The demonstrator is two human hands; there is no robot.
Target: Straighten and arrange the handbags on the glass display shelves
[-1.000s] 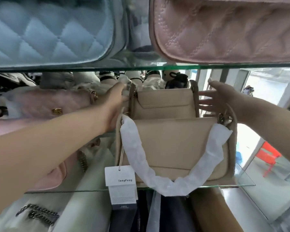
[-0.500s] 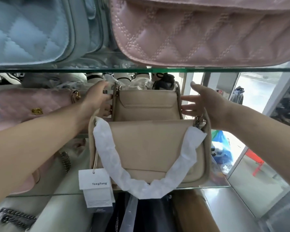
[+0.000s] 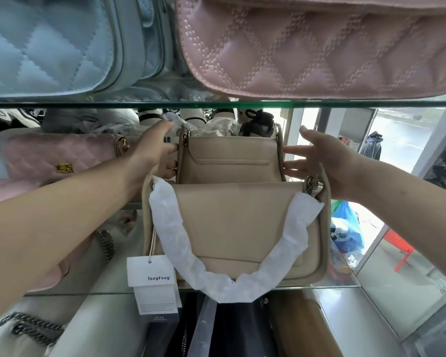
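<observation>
Two beige handbags stand one behind the other on the middle glass shelf (image 3: 327,287). The front handbag (image 3: 242,228) has its strap wrapped in white paper (image 3: 175,243), and a white "TongFeng" tag (image 3: 151,276) hangs over the shelf edge. Behind it stands the smaller rear handbag (image 3: 229,158), upright. My left hand (image 3: 152,153) grips the rear bag's left side, thumb near its top corner. My right hand (image 3: 319,161) is spread, with its fingertips touching the rear bag's right side.
A pale pink quilted bag (image 3: 57,155) stands left of the beige pair. The upper glass shelf (image 3: 113,104) carries a light blue quilted bag (image 3: 44,42) and a pink quilted bag (image 3: 319,47). Below are a white chain-strap bag (image 3: 29,328), a black bag (image 3: 237,328) and a brown bag (image 3: 301,328). A window is at the right.
My view has shifted and the shelves look closer. Both hands stay at the rear beige bag's sides, the right hand's fingers now spread wider against its edge.
</observation>
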